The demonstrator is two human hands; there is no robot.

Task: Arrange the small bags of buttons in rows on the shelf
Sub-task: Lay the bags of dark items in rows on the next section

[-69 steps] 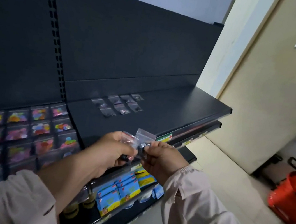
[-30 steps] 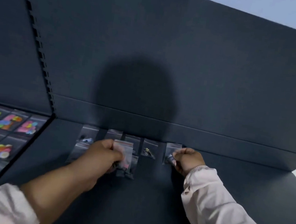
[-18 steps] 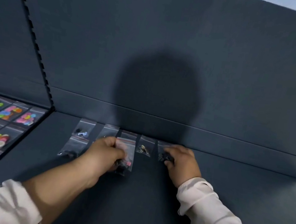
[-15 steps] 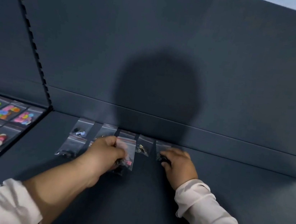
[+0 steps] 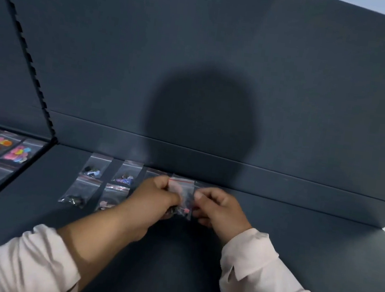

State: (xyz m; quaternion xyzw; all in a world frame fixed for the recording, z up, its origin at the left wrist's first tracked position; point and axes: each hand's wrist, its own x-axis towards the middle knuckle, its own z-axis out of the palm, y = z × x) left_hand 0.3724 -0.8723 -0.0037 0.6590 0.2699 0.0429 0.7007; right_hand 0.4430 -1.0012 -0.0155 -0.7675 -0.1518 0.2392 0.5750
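A small stack of bags [image 5: 182, 197] was held just above the shelf [image 5: 297, 233], gripped in the curled fingers of the left hand [image 5: 155, 196] and pinched at its edge by the right hand [image 5: 218, 209]. Beside it lay two short rows of laid bags [image 5: 112, 195] — one bag, it was judged, was to be peeled off next and set down in line.

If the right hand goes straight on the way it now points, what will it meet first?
The right hand would likely meet the held bags its fingers pinch, then the left hand close behind them.
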